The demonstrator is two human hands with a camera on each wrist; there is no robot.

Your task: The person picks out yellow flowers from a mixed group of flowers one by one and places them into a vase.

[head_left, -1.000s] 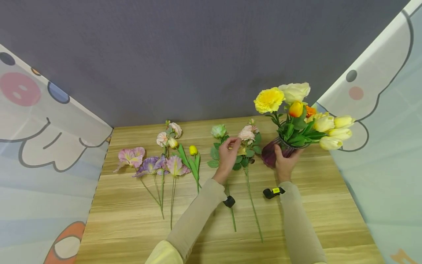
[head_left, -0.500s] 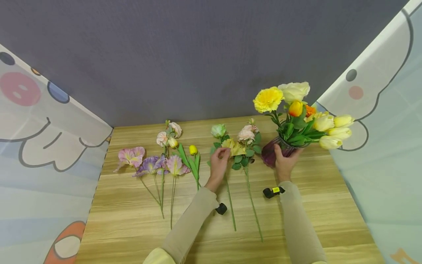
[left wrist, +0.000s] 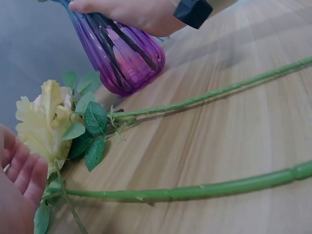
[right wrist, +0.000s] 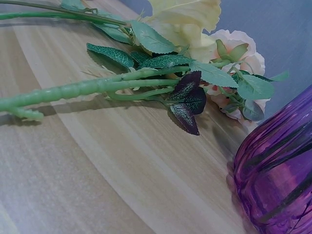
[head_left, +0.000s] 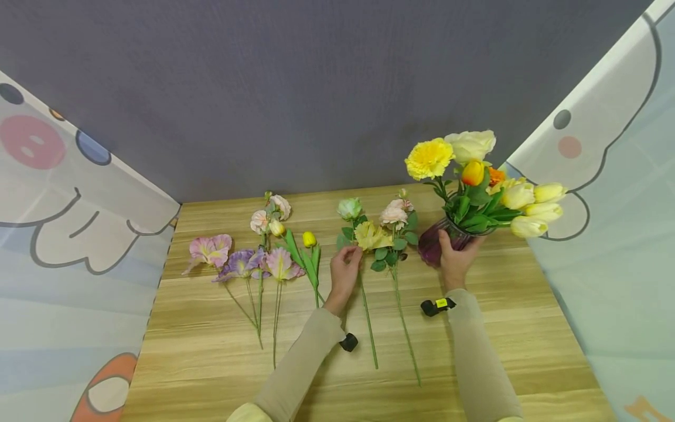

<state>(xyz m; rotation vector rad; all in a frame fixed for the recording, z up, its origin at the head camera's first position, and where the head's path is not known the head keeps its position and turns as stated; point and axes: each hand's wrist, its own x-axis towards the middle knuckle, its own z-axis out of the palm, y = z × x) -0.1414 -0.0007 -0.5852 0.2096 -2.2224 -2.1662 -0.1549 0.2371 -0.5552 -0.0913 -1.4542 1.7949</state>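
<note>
My right hand (head_left: 457,258) grips a purple glass vase (head_left: 429,246), tilted to the right and filled with yellow, white and orange flowers (head_left: 519,196). My left hand (head_left: 344,272) is loosely curled just below a pale yellow flower (head_left: 372,235), its fingertips close to the petals. In the left wrist view, that flower's thin stem (left wrist: 72,207) passes beside the fingers (left wrist: 35,178), and nothing shows between them. The yellow flower lies across a green rose (head_left: 350,208) and a pink rose (head_left: 394,214), whose long stems point toward me. The right wrist view shows the vase but not the hand.
On the left of the wooden table (head_left: 211,363) lie pink and purple irises (head_left: 242,264), pale pink flowers (head_left: 271,214) and two yellow tulips (head_left: 309,239). A grey wall (head_left: 295,117) rises behind, with printed cloth panels on both sides.
My left hand has drawn back toward the lower left, uncovering the pale yellow flower, which stays put over the last half second. The right hand and vase hardly move.
</note>
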